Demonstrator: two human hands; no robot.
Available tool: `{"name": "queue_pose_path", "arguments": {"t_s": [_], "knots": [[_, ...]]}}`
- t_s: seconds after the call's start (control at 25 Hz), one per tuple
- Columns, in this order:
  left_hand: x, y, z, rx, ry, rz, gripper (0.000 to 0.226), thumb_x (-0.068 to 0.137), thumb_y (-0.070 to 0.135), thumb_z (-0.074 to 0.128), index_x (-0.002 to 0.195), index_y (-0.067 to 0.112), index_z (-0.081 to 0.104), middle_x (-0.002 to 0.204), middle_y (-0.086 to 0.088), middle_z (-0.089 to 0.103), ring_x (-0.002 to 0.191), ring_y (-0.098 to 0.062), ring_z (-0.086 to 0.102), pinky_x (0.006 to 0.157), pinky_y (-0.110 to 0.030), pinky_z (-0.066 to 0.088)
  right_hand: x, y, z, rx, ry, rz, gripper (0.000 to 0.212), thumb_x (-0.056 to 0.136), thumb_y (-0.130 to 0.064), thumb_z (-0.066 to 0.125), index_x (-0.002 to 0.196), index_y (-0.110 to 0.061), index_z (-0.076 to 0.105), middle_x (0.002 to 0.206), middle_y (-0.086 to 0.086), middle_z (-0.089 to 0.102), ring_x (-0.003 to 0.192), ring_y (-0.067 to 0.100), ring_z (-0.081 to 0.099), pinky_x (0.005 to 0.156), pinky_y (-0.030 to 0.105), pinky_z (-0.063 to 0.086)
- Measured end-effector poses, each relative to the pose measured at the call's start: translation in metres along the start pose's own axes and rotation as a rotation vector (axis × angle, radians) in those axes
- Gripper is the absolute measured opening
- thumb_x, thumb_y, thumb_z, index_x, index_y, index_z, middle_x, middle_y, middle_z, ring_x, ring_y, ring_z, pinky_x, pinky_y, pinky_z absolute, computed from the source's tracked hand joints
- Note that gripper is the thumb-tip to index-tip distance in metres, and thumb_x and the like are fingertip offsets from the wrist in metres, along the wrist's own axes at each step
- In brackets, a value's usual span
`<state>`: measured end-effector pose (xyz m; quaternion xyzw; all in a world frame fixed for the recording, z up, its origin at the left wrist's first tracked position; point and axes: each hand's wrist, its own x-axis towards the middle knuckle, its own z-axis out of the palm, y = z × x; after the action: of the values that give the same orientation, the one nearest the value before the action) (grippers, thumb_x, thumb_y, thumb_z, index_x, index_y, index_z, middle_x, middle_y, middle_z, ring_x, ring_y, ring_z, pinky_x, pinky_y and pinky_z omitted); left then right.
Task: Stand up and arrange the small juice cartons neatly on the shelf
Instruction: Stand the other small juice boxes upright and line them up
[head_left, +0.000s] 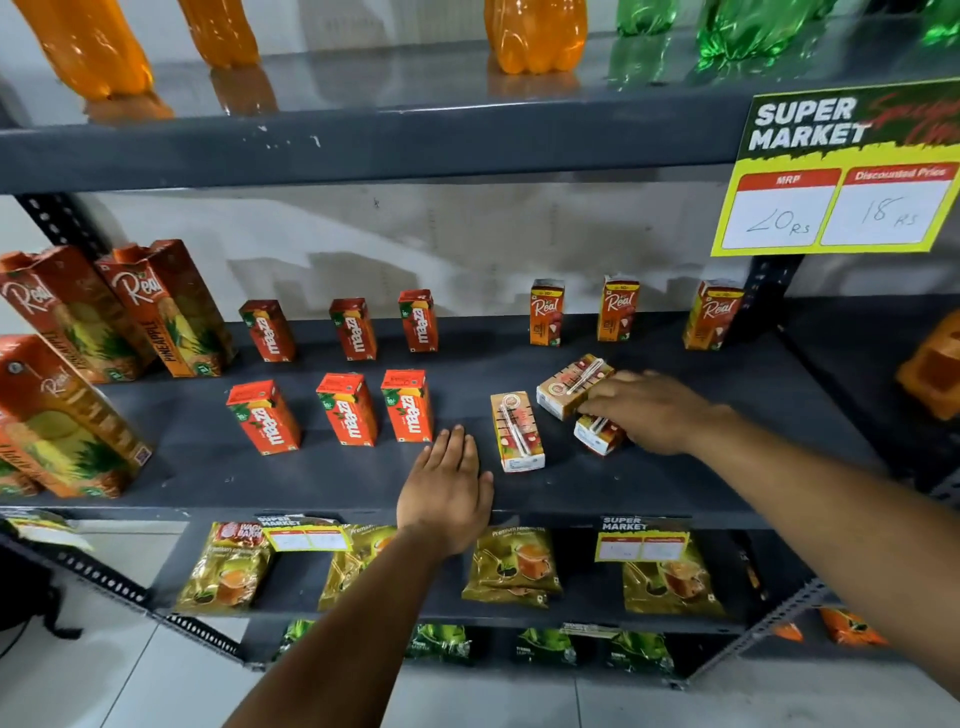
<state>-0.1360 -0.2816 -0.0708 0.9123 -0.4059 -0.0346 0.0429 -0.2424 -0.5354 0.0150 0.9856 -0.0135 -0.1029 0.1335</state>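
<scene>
Several small red Maaza cartons (347, 410) stand upright in two rows on the dark grey shelf (208, 473). Three small orange Real cartons (546, 313) stand along the back right. Three more small cartons lie flat at the middle right: one (517, 431) lies free with its straw side up, another (569, 387) lies tilted behind it, and a third (597, 436) is partly under my right hand (644, 410), whose fingers rest on the two right-hand ones. My left hand (447, 491) lies flat and open on the shelf's front edge, holding nothing.
Large Real pineapple cartons (166, 312) stand at the shelf's left end. Orange and green bottles (535, 36) fill the shelf above, where a yellow price sign (841, 171) hangs at right. Tea packets (511, 564) lie on the shelf below.
</scene>
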Motion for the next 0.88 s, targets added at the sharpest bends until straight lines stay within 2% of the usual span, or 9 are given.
{"name": "queue_pose_path", "arguments": {"t_s": [0.08, 0.16, 0.28, 0.4, 0.52, 0.64, 0.76, 0.84, 0.88], "knots": [[0.0, 0.0, 0.002, -0.012, 0.0, -0.005, 0.064, 0.101, 0.043, 0.016, 0.154, 0.008, 0.014, 0.165, -0.009, 0.008, 0.152, -0.023, 0.003, 0.123, -0.035, 0.004, -0.005, 0.003, 0.002, 0.088, 0.097, 0.119, 0.057, 0.084, -0.026, 0.064, 0.138, -0.03, 0.044, 0.141, -0.002, 0.047, 0.125, 0.023, 0.044, 0.097, 0.04, 0.039], [-0.001, -0.001, 0.004, -0.017, 0.011, -0.01, 0.069, 0.097, 0.046, 0.01, 0.154, 0.008, 0.014, 0.165, -0.009, 0.008, 0.152, -0.023, 0.004, 0.122, -0.035, 0.004, -0.01, 0.005, 0.013, 0.381, 0.315, 0.373, 0.057, 0.076, -0.034, 0.073, 0.128, -0.026, 0.051, 0.128, 0.001, 0.055, 0.112, 0.024, 0.053, 0.087, 0.037, 0.045], [0.0, 0.0, 0.006, -0.032, 0.033, -0.015, 0.075, 0.091, 0.048, 0.006, 0.154, 0.008, 0.016, 0.165, -0.009, 0.01, 0.152, -0.023, 0.005, 0.122, -0.035, 0.004, -0.011, 0.005, 0.039, 0.856, 0.679, 0.782, 0.056, 0.065, -0.036, 0.083, 0.111, -0.017, 0.056, 0.11, 0.007, 0.059, 0.097, 0.027, 0.058, 0.077, 0.036, 0.049], [-0.001, 0.001, 0.006, -0.034, 0.031, -0.021, 0.076, 0.091, 0.048, 0.005, 0.154, 0.008, 0.016, 0.165, -0.009, 0.01, 0.152, -0.023, 0.004, 0.122, -0.036, 0.004, -0.009, 0.002, 0.058, 1.053, 0.912, 0.975, 0.053, 0.059, -0.032, 0.087, 0.094, -0.014, 0.051, 0.103, 0.013, 0.061, 0.091, 0.031, 0.061, 0.07, 0.034, 0.047], [-0.001, 0.001, 0.005, -0.032, 0.033, -0.024, 0.076, 0.091, 0.048, 0.005, 0.154, 0.008, 0.016, 0.165, -0.008, 0.01, 0.152, -0.023, 0.004, 0.121, -0.036, 0.004, -0.011, -0.003, 0.066, 1.086, 0.926, 1.015, 0.063, 0.057, -0.033, 0.088, 0.102, -0.009, 0.051, 0.108, 0.015, 0.059, 0.096, 0.032, 0.061, 0.075, 0.034, 0.048], [-0.001, 0.001, 0.005, -0.036, 0.036, -0.023, 0.075, 0.091, 0.048, 0.005, 0.154, 0.008, 0.016, 0.165, -0.009, 0.01, 0.152, -0.023, 0.005, 0.121, -0.036, 0.004, -0.016, -0.005, 0.064, 1.1, 0.841, 0.984, 0.086, 0.058, -0.045, 0.086, 0.124, -0.007, 0.044, 0.126, 0.015, 0.051, 0.113, 0.031, 0.056, 0.091, 0.042, 0.051], [-0.002, 0.002, 0.004, -0.037, 0.039, -0.021, 0.069, 0.097, 0.047, 0.01, 0.154, 0.008, 0.016, 0.165, -0.009, 0.01, 0.152, -0.024, 0.005, 0.122, -0.037, 0.005, -0.024, 0.005, 0.045, 1.044, 0.797, 0.93, 0.086, 0.065, -0.059, 0.076, 0.129, -0.011, 0.045, 0.13, 0.014, 0.048, 0.119, 0.03, 0.051, 0.096, 0.044, 0.048], [-0.002, 0.002, 0.005, -0.044, 0.038, -0.021, 0.064, 0.102, 0.044, 0.017, 0.154, 0.008, 0.016, 0.165, -0.009, 0.01, 0.152, -0.023, 0.004, 0.122, -0.037, 0.005, -0.023, 0.023, 0.026, 0.868, 0.621, 0.91, 0.079, 0.066, -0.07, 0.066, 0.122, -0.016, 0.054, 0.122, 0.012, 0.056, 0.111, 0.03, 0.056, 0.09, 0.043, 0.051], [-0.002, 0.002, 0.005, -0.05, 0.038, -0.023, 0.063, 0.102, 0.044, 0.019, 0.154, 0.008, 0.016, 0.165, -0.009, 0.01, 0.152, -0.023, 0.004, 0.123, -0.037, 0.005, -0.021, 0.033, 0.016, 0.762, 0.491, 0.886, 0.073, 0.067, -0.069, 0.064, 0.118, -0.017, 0.058, 0.119, 0.011, 0.061, 0.107, 0.031, 0.058, 0.086, 0.042, 0.051]]}}
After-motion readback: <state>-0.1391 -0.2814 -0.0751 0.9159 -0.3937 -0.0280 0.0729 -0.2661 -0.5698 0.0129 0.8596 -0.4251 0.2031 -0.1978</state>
